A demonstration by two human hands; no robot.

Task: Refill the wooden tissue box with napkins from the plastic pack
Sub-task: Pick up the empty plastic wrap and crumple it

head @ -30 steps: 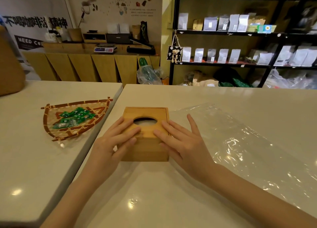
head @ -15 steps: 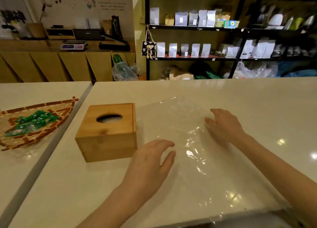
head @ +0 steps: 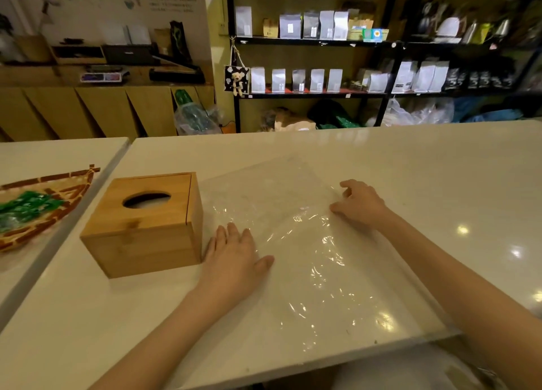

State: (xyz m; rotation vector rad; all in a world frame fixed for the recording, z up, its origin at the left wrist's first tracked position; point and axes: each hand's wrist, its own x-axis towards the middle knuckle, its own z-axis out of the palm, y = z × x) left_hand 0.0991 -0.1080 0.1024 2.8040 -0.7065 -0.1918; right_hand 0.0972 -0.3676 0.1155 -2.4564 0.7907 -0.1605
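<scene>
The wooden tissue box (head: 146,228) stands on the white table (head: 410,166), lid on, with an oval slot on top showing white inside. To its right a clear plastic pack (head: 308,251) lies flat and looks empty. My left hand (head: 234,251) rests palm down on the pack's left edge, just beside the box's right side. My right hand (head: 359,203) presses on the pack's far right edge with fingers bent. No loose napkins are in view.
A woven tray (head: 58,202) with green wrapped sweets sits on the neighbouring table to the left, across a narrow gap. The near table edge runs below my forearms. Black shelves with bags (head: 316,78) stand behind the table.
Both hands left the top of the tissue box and moved right onto the plastic pack. The view swung right, so the box now sits at the left.
</scene>
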